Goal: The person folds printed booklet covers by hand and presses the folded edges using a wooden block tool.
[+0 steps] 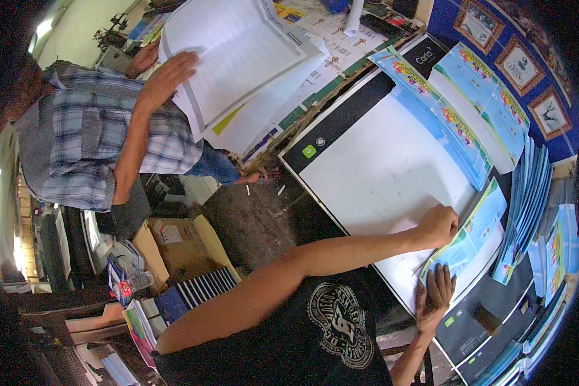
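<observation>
A folded blue-green printed sheet [471, 233] lies at a slant on the white-topped work board [379, 174]. My left hand [439, 226] is closed in a fist and rests against the sheet's far-left edge; whatever it may hold is hidden. Nearer to me, my right hand [439, 291] lies flat on the sheet's lower end, fingers spread. Just right of the sheet stands a fanned stack of folded blue sheets [526, 199]. Beyond it, at the board's far side, overlapping colourful printed sheets [444, 119] lie unfolded.
At the upper left a co-worker in a plaid shirt [90, 141] handles large ruled white sheets [231, 58] by a second table. A cardboard box [180, 248] and a plastic bottle [135, 283] are at the left. Framed pictures [520, 63] hang on the blue wall.
</observation>
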A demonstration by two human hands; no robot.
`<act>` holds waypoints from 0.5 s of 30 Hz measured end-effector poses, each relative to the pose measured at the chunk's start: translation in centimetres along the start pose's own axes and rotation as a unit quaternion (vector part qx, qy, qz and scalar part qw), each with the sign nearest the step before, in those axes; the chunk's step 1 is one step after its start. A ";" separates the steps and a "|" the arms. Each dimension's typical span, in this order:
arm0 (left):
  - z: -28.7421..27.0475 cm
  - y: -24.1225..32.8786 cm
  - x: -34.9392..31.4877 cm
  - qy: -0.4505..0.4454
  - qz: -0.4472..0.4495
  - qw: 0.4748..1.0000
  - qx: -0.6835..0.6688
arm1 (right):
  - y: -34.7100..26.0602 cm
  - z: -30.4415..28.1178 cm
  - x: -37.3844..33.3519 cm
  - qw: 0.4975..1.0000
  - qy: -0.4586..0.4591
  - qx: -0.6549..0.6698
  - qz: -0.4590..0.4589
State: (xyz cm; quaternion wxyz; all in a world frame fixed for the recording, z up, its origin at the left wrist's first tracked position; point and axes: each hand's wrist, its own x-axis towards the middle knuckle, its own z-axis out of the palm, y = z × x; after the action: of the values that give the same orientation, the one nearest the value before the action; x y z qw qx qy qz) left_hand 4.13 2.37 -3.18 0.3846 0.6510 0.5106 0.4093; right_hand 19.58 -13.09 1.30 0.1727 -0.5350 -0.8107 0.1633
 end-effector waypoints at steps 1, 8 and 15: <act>-0.1 0.1 0.0 -0.011 -0.006 1.000 -0.001 | 0.0 0.0 0.0 1.000 -0.001 -0.002 0.000; 0.0 0.2 -0.2 0.008 -0.005 1.000 -0.009 | 0.3 0.2 0.0 1.000 -0.005 -0.016 -0.001; -0.5 0.4 -0.1 -0.012 -0.012 1.000 -0.019 | -0.1 0.1 0.1 1.000 0.000 -0.005 0.002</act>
State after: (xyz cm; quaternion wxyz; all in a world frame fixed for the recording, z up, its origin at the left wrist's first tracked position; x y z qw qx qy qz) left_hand 3.78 2.19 -2.59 0.4075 0.6426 0.5057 0.4065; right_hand 19.44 -13.00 1.30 0.1696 -0.5372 -0.8107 0.1594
